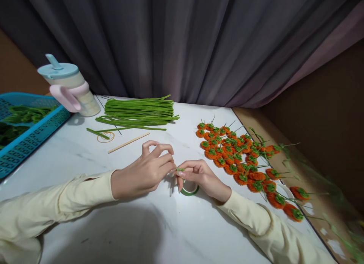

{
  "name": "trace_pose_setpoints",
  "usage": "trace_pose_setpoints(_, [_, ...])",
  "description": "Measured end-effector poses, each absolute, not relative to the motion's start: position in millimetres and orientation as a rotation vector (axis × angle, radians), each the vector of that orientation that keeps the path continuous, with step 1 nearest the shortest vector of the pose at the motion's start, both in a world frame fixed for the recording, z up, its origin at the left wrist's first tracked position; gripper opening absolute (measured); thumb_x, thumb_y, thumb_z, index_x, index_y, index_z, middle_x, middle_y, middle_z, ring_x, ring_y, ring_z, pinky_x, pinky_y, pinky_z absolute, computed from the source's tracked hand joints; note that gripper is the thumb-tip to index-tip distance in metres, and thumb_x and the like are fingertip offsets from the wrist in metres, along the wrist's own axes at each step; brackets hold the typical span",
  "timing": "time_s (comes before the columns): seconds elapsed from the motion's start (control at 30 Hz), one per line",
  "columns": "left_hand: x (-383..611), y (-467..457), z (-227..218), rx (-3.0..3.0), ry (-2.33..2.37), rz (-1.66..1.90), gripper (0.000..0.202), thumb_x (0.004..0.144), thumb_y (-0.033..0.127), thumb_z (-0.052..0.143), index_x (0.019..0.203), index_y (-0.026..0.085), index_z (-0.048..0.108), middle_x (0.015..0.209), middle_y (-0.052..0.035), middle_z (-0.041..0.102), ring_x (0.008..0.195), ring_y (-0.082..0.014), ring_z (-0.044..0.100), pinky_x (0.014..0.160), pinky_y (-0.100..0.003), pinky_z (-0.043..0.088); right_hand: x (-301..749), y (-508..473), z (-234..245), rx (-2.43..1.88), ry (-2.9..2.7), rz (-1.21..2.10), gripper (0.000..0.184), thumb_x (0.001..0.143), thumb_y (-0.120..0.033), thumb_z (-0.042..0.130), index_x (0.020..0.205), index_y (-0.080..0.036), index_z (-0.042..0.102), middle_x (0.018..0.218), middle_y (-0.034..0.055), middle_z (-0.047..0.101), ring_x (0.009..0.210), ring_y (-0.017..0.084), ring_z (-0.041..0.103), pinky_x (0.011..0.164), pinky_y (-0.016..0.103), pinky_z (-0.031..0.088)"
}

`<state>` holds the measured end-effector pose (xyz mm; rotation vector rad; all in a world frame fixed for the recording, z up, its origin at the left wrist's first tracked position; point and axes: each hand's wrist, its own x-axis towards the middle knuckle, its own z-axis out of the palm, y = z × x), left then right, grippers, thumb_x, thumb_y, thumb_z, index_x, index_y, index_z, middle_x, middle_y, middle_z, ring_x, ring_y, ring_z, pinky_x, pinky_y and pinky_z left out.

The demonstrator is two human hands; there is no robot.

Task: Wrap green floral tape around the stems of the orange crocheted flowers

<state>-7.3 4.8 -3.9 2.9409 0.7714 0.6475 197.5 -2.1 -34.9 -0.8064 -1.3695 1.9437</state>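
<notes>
My right hand [203, 177] pinches a small green piece [180, 169] between thumb and fingers. It looks like a short bit of pipe cleaner, but is too small to tell for sure. Against its other end come the fingers of my left hand [148, 170], thumb and fingertips closed together; what lies in that pinch is hidden. Just beneath my right hand a roll of green tape [190, 192] lies flat on the white marbled table [182, 226], partly covered by the fingers.
Orange fuzzy persimmons [227, 148] with green tops and wire stems crowd the right. Green pipe cleaners [139, 111] lie at the back, near a wooden stick [128, 142] and rubber bands [105, 137]. A lidded tumbler [85, 101] and blue basket [36, 133] of green pieces stand left.
</notes>
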Motion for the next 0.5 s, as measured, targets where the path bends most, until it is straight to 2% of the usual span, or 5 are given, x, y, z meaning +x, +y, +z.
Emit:
trace_pose_setpoints(0.13, [-8,3,-1,2.811,0.771,0.565,0.022,0.089,0.003,0.039,0.088,0.015,0.057,0.084,-0.0050,0.064,0.109,-0.0249,0.044,0.088,-0.043,0.019,200,-1,-29,-0.908,-1.756,1.574,0.024,0.086,-0.034,0.059,0.078,-0.013,0.066,0.064,0.0052,0.068,0.066,0.016,0.061,0.069,0.030,0.047])
trace_pose_setpoints(0.23, [-6,2,3,2.692,0.783,0.535,0.021,0.092,0.008,0.038,0.087,0.015,0.058,0.082,-0.0044,0.064,0.107,-0.0241,0.045,0.087,-0.042,0.020,202,1,-28,-0.784,-2.084,1.088,0.023,0.090,-0.024,0.051,0.073,-0.016,0.064,0.067,0.0055,0.068,0.072,0.016,0.059,0.077,0.032,0.046])
trace_pose_setpoints(0.37, [-5,5,9,2.455,0.782,0.432,0.025,0.093,0.014,0.040,0.078,0.016,0.060,0.078,-0.0023,0.064,0.105,-0.0216,0.046,0.089,-0.039,0.025,206,1,-29,-0.519,-2.325,0.472,0.022,0.089,-0.010,0.038,0.089,-0.013,0.060,0.074,0.0093,0.064,0.072,0.017,0.057,0.075,0.037,0.046])
trace_pose_setpoints(0.5, [-6,15,13,2.142,0.705,0.274,0.022,0.091,0.021,0.049,0.080,0.018,0.068,0.082,-0.0019,0.064,0.090,-0.0159,0.056,0.082,-0.027,0.040,210,-3,-28,-0.326,-2.480,0.050,0.026,0.088,-0.005,0.034,0.104,-0.011,0.053,0.074,0.0113,0.063,0.083,0.022,0.059,0.075,0.038,0.047])
